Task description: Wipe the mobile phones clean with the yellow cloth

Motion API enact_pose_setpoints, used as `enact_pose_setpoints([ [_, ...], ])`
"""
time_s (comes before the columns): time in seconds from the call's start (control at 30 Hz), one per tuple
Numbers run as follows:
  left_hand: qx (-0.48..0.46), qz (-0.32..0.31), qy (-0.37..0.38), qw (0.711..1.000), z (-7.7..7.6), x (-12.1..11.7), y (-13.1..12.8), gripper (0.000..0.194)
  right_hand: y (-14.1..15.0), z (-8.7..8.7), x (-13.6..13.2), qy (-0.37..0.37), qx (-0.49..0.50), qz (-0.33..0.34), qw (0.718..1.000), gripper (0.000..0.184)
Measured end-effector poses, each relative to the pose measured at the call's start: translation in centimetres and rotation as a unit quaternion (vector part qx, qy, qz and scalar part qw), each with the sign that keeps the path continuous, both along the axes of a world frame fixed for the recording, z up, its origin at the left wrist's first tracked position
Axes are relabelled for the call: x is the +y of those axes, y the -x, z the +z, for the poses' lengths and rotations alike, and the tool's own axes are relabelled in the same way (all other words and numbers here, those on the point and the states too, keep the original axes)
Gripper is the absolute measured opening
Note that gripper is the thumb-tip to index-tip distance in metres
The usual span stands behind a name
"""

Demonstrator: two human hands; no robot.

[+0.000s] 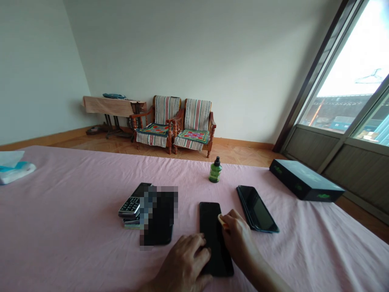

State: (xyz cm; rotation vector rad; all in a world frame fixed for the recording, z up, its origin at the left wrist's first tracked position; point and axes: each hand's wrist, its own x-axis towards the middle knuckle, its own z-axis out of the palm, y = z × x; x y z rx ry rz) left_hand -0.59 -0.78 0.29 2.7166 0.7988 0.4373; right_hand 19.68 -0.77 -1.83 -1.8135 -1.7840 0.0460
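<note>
In the head view, find the black phone (213,237) near six o'clock, under the open left hand (181,263); at its one o'clock, see the right hand (238,235) pinching a pale pad (221,220). Probably light, stiff, slippery, fragile; hold by long edges.

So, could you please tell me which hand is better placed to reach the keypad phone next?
Probably the left hand: it is nearer the keypad phone and looks empty, while the right hand pinches a small pale item against the black phone.
</note>
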Motion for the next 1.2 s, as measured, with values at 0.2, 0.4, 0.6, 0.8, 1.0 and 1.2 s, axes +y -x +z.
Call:
enact_pose_setpoints([
  [0.2, 0.014, -0.005, -0.004, 1.000, 0.6, -0.1, -0.1, 0.041, 0.0, 1.0, 2.7, 0.020, -0.013, -0.047, 0.999, 0.028],
  [0.4, 0.027, -0.011, -0.011, 1.000, 0.9, 0.0, -0.1, 0.042, -0.4, 1.4, 4.4, 0.019, -0.013, -0.069, 0.997, 0.027],
  [0.6, 0.018, -0.014, -0.021, 1.000, 0.2, 0.1, -0.1, 0.042, 0.1, 0.5, -1.0, 0.026, 0.007, -0.021, 0.999, 0.027],
  [0.8, -0.002, -0.010, -0.029, 1.000, 0.2, 0.0, 0.0, 0.042, 0.0, 0.7, -0.1, 0.020, 0.020, -0.018, 0.999, 0.026],
  [1.0, -0.005, -0.008, -0.038, 0.999, 0.4, -0.2, 0.0, 0.042, -0.4, 1.1, 3.9, 0.011, 0.024, -0.029, 0.999, 0.027],
  [1.2, -0.007, 0.000, -0.043, 0.999, 0.2, -0.1, 0.0, 0.045, 0.2, 0.6, -0.7, 0.015, 0.038, 0.015, 0.999, 0.026],
])
